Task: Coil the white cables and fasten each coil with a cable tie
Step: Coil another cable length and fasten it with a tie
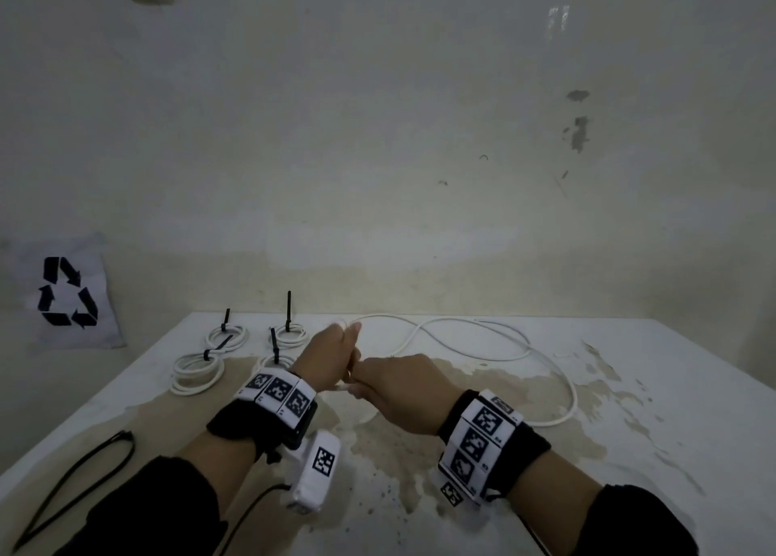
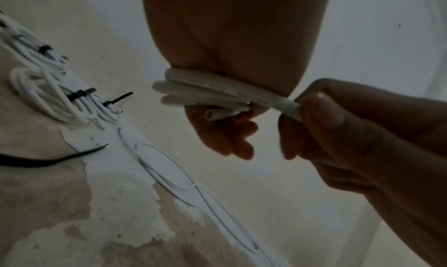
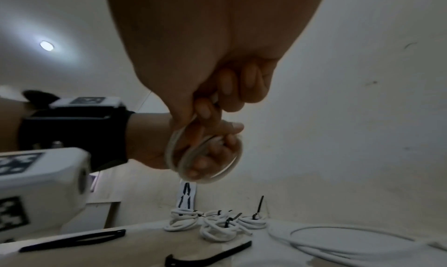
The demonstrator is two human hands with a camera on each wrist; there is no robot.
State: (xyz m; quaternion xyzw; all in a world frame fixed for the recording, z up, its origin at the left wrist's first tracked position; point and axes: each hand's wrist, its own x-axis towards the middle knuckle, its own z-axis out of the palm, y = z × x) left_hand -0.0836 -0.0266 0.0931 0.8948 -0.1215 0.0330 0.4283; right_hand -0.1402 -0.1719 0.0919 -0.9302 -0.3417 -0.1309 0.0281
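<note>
A white cable point(image 1: 462, 339) lies in loose loops across the back of the table and runs to my hands. Several of its turns point(image 2: 205, 91) are wound round my left hand point(image 1: 336, 354), whose curled fingers point(image 2: 225, 133) hold the cut end. In the right wrist view the same turns point(image 3: 205, 156) ring that hand. My right hand point(image 1: 378, 381), close beside the left, pinches the strand point(image 2: 288, 106) between thumb and fingers point(image 3: 217, 99). Both hands are above the table's middle.
Several finished coils point(image 1: 210, 358) with black ties stand at the back left. Loose black cable ties point(image 1: 84, 471) lie at the front left edge. The table point(image 1: 630, 450) is stained, with a wall right behind it. A recycling sign point(image 1: 67, 295) hangs on the left.
</note>
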